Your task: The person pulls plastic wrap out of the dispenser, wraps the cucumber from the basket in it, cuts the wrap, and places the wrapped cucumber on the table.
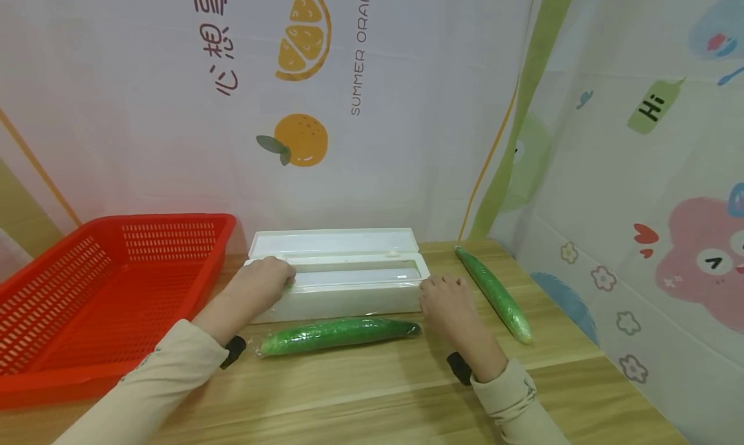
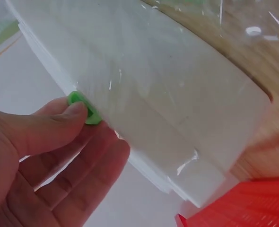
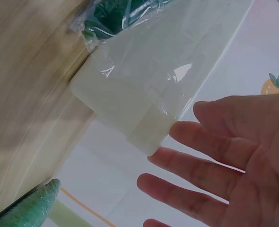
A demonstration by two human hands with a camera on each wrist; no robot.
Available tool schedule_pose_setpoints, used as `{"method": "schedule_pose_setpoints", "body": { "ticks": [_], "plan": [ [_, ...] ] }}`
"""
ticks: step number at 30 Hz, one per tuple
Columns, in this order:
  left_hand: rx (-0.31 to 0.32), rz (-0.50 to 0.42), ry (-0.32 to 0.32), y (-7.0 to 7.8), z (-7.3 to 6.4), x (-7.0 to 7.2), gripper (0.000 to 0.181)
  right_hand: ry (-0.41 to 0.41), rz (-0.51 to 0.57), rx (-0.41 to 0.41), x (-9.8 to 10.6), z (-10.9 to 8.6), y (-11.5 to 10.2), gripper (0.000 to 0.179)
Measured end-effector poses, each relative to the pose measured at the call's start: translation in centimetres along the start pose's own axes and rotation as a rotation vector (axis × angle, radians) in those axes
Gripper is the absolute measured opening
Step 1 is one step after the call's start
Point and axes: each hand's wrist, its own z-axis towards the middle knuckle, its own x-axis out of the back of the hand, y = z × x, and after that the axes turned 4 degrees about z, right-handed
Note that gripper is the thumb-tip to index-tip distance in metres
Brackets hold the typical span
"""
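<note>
A white cling film dispenser box [image 1: 354,300] stands on the table with its lid raised at the back and a roll of film [image 1: 354,277] inside. At the box's left end my left hand [image 1: 264,287] pinches a small green slider [image 2: 85,109] between thumb and finger on the box's upper front edge. My right hand [image 1: 452,306] is at the right end, its fingers spread and touching that corner. Clear film hangs down the front of the box. In front lies a cucumber [image 1: 343,335] with film over it.
Another cucumber [image 1: 494,293], wrapped in film, lies right of the box on the wooden table [image 1: 360,406]. A red plastic basket [image 1: 223,251] stands at the left. A printed curtain [image 1: 395,167] hangs behind the box.
</note>
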Motion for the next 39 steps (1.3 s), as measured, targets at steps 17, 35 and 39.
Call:
{"method": "schedule_pose_setpoints", "body": {
  "ticks": [17, 35, 39],
  "plan": [
    [0.100, 0.016, -0.084, -2.6, -1.8, 1.6, 0.017, 0.020, -0.021, 0.011, -0.1, -0.1, 0.2, 0.026],
    [0.119, 0.129, -0.097, -3.5, -2.5, 1.8, 0.019, 0.016, 0.009, 0.008, -0.1, 0.0, 0.2, 0.026],
    [0.132, 0.147, -0.122, -3.1, -3.0, 1.8, 0.008, 0.053, 0.042, 0.022, -0.2, -0.1, 0.4, 0.024]
  ]
}}
